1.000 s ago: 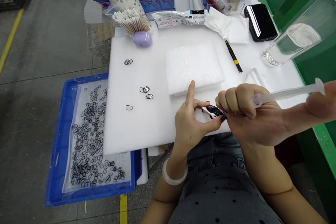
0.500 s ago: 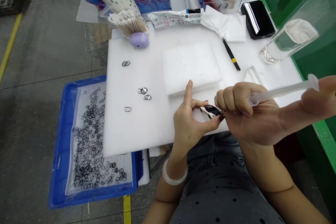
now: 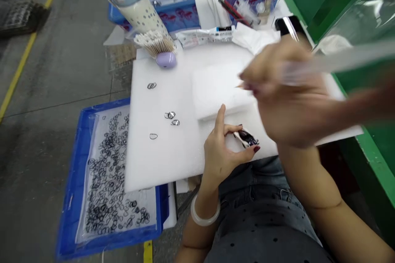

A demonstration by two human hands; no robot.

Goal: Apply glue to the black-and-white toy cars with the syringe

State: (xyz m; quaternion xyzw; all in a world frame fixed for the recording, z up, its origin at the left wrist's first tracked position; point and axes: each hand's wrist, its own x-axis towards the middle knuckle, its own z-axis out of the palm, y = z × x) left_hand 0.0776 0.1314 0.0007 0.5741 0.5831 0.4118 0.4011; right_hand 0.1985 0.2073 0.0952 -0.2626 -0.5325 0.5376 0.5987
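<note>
My left hand (image 3: 217, 152) pinches a small black-and-white toy car (image 3: 247, 138) between thumb and fingers, low over the front of the white foam sheet (image 3: 173, 152). Its index finger points up toward a white foam block (image 3: 219, 86). Blurred by motion, my right hand (image 3: 293, 102) is closed around a translucent plastic syringe (image 3: 336, 59) above the right side of the sheet. A pointed tip shows faintly at its fingertips, apart from the car. Several small black rings (image 3: 169, 115) lie on the sheet to the left.
A blue tray (image 3: 72, 189) of black rings sits lower left. Along the back are a dotted bottle (image 3: 145, 14), cotton swabs (image 3: 154, 43), a purple case (image 3: 166, 60), a foil packet (image 3: 197, 38), tissues (image 3: 253, 39) and a blue bin (image 3: 177, 20). A clear cylinder (image 3: 354, 28) stands at right.
My right hand has moved up and away from the car, carrying the syringe. My left hand keeps hold of the car in nearly the same place. The camera view has shifted slightly.
</note>
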